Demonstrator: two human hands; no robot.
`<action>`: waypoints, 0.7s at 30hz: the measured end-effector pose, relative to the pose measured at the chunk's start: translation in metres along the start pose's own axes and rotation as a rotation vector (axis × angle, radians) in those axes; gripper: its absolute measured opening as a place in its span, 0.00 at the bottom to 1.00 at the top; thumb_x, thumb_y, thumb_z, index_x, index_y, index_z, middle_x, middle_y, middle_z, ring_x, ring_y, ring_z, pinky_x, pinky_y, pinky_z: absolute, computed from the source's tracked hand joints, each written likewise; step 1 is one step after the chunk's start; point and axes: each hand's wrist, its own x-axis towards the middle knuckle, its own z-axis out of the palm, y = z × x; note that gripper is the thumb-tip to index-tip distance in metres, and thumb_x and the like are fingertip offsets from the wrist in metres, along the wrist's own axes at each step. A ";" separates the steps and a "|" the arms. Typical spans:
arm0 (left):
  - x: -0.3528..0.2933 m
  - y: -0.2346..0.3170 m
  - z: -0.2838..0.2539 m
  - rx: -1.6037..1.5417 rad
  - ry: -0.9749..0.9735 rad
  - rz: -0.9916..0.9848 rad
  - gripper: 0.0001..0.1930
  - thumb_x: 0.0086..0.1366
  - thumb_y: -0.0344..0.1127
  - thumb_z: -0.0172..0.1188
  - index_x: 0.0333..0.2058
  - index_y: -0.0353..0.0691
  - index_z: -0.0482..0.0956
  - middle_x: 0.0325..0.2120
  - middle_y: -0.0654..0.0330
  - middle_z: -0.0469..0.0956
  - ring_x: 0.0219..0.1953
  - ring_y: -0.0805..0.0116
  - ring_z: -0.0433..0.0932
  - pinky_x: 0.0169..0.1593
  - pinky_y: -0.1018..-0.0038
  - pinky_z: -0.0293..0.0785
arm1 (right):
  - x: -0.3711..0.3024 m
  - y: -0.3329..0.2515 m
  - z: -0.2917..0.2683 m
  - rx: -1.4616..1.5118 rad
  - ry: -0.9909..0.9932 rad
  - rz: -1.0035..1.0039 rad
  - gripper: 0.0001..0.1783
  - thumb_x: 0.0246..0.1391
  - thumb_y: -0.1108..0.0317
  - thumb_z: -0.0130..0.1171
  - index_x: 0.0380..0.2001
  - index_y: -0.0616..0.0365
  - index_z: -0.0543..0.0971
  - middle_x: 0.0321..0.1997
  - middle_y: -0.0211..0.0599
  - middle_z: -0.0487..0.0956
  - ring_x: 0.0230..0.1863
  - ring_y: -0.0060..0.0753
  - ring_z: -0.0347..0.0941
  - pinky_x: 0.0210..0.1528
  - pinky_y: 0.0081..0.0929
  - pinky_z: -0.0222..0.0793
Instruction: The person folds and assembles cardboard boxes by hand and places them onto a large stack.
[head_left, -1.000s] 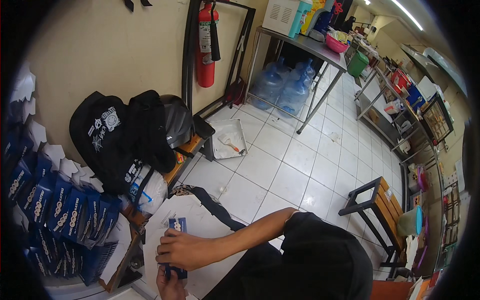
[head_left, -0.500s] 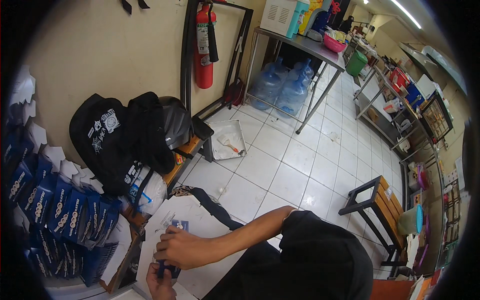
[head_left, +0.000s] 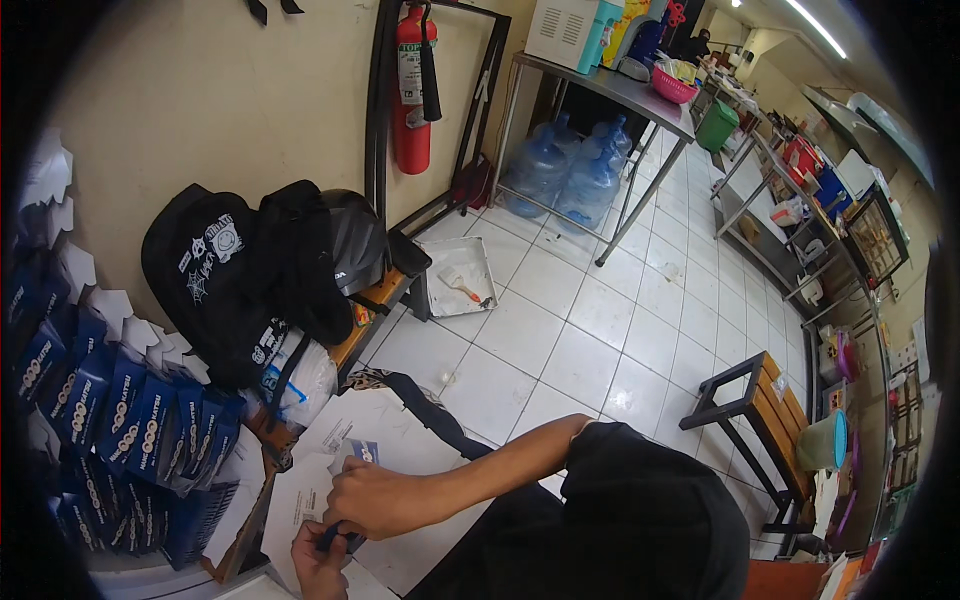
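Observation:
Low in the view, my right hand (head_left: pixel 378 502) and my left hand (head_left: pixel 318 565) are close together, both closed on a dark blue and white paper carton (head_left: pixel 362 451). A white and blue part of it sticks out beyond the right hand, and a dark blue edge shows between the two hands. Fingers cover most of it. Below it lies a white surface (head_left: pixel 405 425) with small print. Many blue cartons (head_left: pixel 150 425) with white flaps stand in packed rows at the left.
A black backpack (head_left: pixel 205 270) and a dark helmet (head_left: pixel 357 240) rest on a wooden bench (head_left: pixel 352 345) by the wall. A white tray (head_left: pixel 470 255) with a brush is on the tiled floor. A wooden stool (head_left: pixel 765 410) stands at right, and water jugs (head_left: pixel 585 185) sit under a metal table (head_left: pixel 640 95).
My right hand has moved slightly down and to the right, closer over the left. Less of the dark blue carton shows between the hands; more white shows beyond the right hand.

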 end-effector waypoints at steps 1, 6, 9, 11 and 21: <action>0.000 0.002 -0.002 0.056 0.025 -0.024 0.04 0.71 0.24 0.61 0.41 0.39 0.75 0.34 0.66 0.76 0.37 0.76 0.73 0.44 0.78 0.69 | 0.000 -0.001 -0.002 -0.021 -0.011 -0.008 0.13 0.53 0.69 0.66 0.43 0.53 0.87 0.30 0.40 0.82 0.39 0.44 0.78 0.53 0.42 0.63; -0.005 0.019 -0.004 0.037 0.031 -0.023 0.06 0.69 0.23 0.62 0.41 0.39 0.75 0.32 0.68 0.75 0.34 0.79 0.71 0.40 0.82 0.68 | 0.000 -0.002 -0.003 -0.020 -0.019 -0.018 0.12 0.58 0.69 0.64 0.45 0.54 0.86 0.31 0.40 0.82 0.39 0.43 0.78 0.53 0.42 0.63; -0.004 0.023 -0.005 0.082 0.043 -0.025 0.06 0.69 0.22 0.62 0.40 0.39 0.76 0.31 0.69 0.75 0.31 0.81 0.70 0.37 0.83 0.67 | 0.000 -0.003 -0.005 0.024 -0.073 0.004 0.12 0.59 0.69 0.63 0.45 0.55 0.86 0.31 0.40 0.81 0.40 0.43 0.78 0.52 0.42 0.63; -0.002 0.026 -0.003 0.173 0.020 0.034 0.06 0.68 0.22 0.63 0.38 0.40 0.76 0.30 0.70 0.74 0.30 0.82 0.69 0.35 0.84 0.66 | -0.002 -0.001 -0.003 0.033 -0.075 0.017 0.12 0.58 0.70 0.63 0.45 0.56 0.86 0.31 0.40 0.81 0.40 0.42 0.77 0.51 0.42 0.62; -0.003 0.029 -0.011 0.443 0.972 0.734 0.14 0.72 0.31 0.61 0.51 0.29 0.74 0.47 0.52 0.77 0.50 0.64 0.76 0.55 0.67 0.72 | 0.024 0.045 0.011 0.393 0.209 0.025 0.15 0.55 0.73 0.67 0.47 0.59 0.85 0.36 0.44 0.85 0.36 0.44 0.81 0.42 0.39 0.72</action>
